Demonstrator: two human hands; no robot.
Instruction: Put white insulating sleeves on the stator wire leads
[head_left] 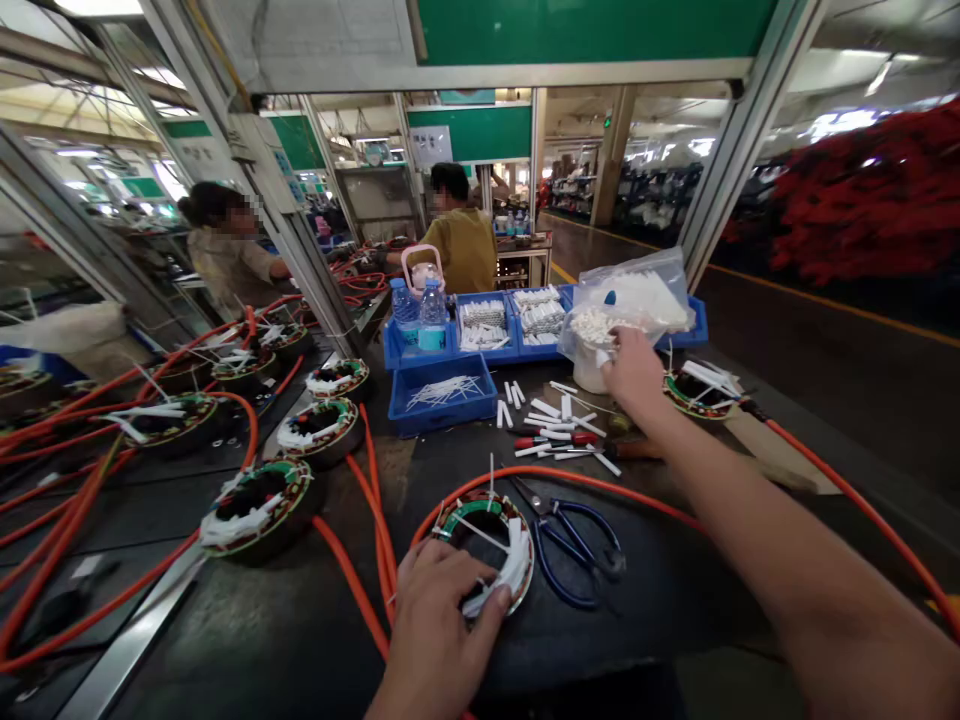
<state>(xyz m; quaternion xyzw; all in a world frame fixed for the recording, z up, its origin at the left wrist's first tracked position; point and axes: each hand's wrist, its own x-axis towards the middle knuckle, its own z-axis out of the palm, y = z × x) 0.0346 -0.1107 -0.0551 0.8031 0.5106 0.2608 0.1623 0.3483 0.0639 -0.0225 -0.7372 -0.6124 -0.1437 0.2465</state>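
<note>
My left hand grips the near left side of a ring-shaped motor stator, its thumb against the white-wrapped windings. A thin white cable tie stands up from the stator's far edge, and another crosses its opening. An orange cable curves behind it. My right hand is stretched forward to a white tub heaped with small white pieces. Its fingers are curled at the tub's right side, and their tips are partly hidden. Blue-handled cutting pliers lie right of the stator.
Blue bins hold white tubes; a lower tray holds cable ties. Loose white sleeves lie around red-handled tools. More stators stand at left, another at right. Water bottles and a plastic bag stand behind. Two people work beyond.
</note>
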